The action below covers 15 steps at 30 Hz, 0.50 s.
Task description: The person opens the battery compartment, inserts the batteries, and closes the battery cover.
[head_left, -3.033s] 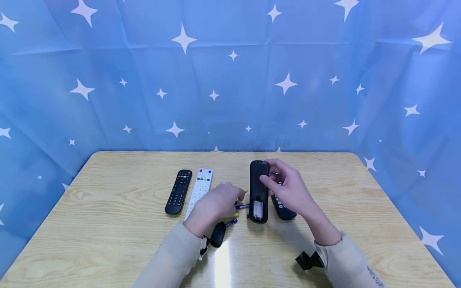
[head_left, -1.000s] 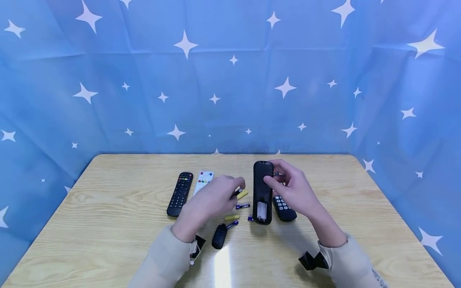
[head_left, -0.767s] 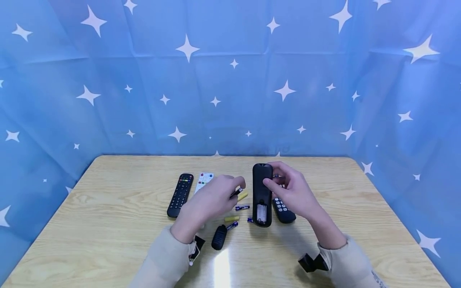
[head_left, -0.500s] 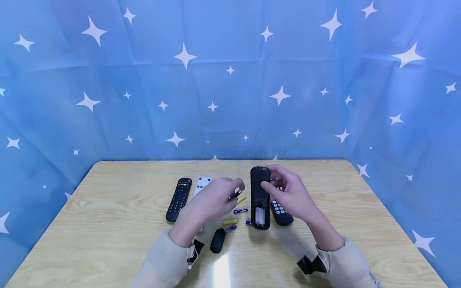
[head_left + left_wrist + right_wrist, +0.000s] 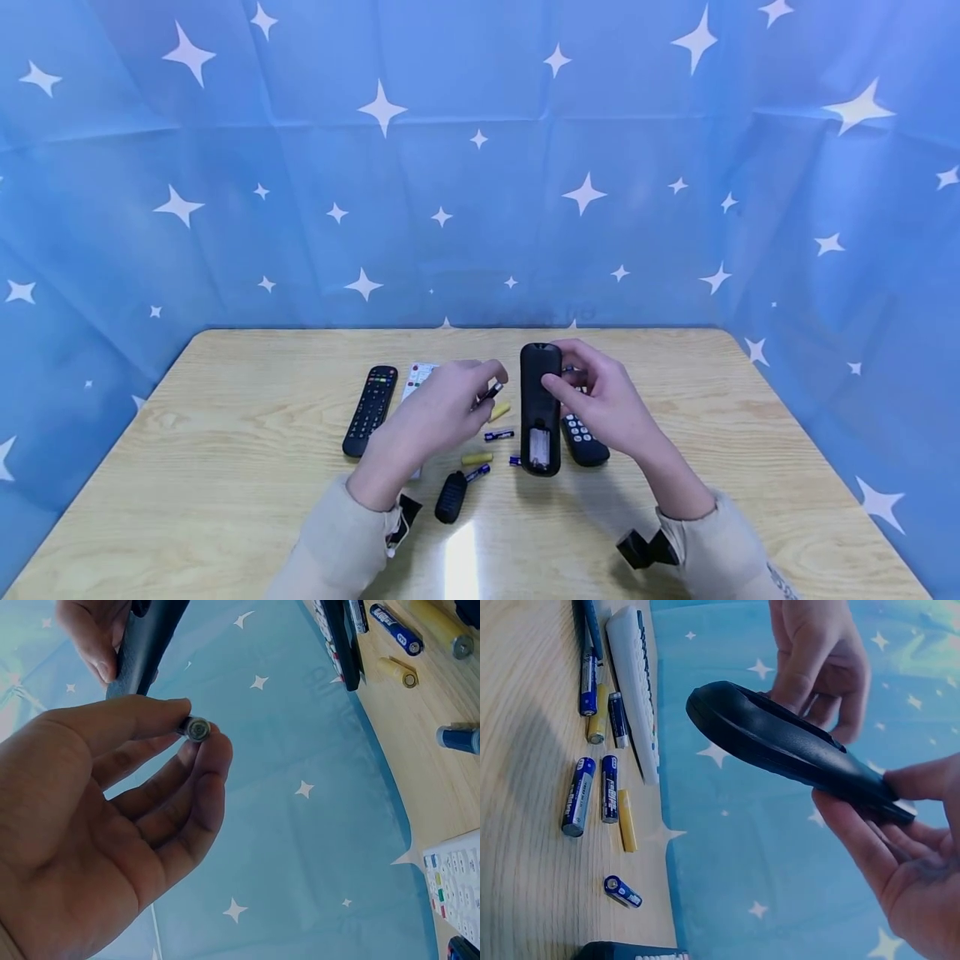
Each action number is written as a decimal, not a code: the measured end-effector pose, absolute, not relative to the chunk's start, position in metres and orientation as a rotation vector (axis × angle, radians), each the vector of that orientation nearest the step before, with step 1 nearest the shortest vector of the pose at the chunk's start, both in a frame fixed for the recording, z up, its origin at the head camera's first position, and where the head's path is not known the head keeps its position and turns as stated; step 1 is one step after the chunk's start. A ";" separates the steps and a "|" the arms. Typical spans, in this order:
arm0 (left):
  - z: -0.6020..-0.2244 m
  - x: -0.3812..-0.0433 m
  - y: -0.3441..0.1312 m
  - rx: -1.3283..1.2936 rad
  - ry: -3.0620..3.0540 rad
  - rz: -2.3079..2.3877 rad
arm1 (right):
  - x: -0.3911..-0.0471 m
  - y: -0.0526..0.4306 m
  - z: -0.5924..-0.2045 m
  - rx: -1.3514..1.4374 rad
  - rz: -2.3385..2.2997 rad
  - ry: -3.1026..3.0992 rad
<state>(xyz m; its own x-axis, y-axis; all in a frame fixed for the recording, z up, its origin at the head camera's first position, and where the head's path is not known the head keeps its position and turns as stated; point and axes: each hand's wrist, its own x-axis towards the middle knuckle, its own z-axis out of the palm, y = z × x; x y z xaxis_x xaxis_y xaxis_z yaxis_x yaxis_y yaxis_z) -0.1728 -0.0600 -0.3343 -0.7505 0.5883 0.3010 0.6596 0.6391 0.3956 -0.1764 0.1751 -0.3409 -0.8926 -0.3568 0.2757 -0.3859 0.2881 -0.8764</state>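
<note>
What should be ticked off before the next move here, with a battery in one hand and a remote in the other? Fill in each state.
1. Black remote secured: ok, pinched by the right grip.
2. Battery held: ok, pinched in the left grip.
3. Battery compartment uncovered and facing the head camera: ok.
4. Compartment vacant: cannot tell; a pale patch shows, too small to read.
5. Battery lined up with the compartment: not ok, it is apart, off to one side.
</note>
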 end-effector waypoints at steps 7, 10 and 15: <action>-0.332 -0.173 -0.063 -0.998 -2.693 -0.745 | -0.179 0.172 -0.341 0.724 1.685 -2.514; -0.333 -0.173 -0.063 -0.995 -2.691 -0.747 | -0.179 0.172 -0.342 0.727 1.679 -2.521; -0.331 -0.172 -0.065 -0.984 -2.700 -0.752 | -0.177 0.172 -0.343 0.731 1.684 -2.515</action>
<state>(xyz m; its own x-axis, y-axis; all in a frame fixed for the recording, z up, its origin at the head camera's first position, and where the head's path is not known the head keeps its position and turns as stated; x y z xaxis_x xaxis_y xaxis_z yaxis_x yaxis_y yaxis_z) -0.1717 -0.0645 -0.3314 -0.7676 0.5544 0.3216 0.6408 0.6549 0.4006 -0.1774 0.1718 -0.3428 -0.8896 -0.3640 0.2760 -0.3938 0.3051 -0.8671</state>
